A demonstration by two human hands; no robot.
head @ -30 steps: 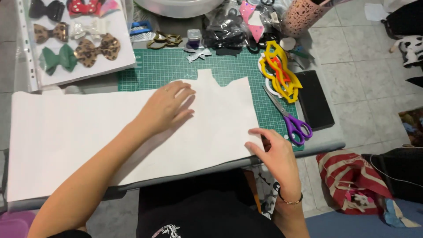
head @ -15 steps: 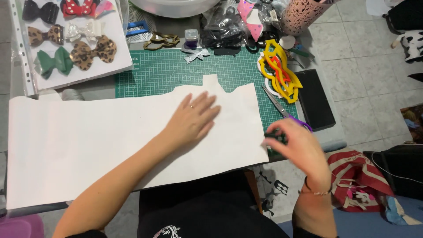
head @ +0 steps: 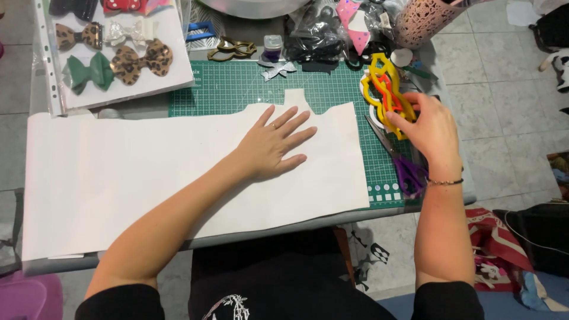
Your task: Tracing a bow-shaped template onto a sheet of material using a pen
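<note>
Left hand (head: 274, 142) lies flat, fingers spread, pinning white sheet (head: 178, 172) across green cutting mat (head: 332, 83) on counter, centre frame. Right hand (head: 430, 127) has left sheet's lower right corner, passed purple-handled scissors (head: 406, 172), now at yellow templates (head: 388, 98), upper right; fingers curl onto stack, firm hold not clear. Judgement: smoothing done, template being fetched. Bow samples (head: 112, 59) upper left.
</note>
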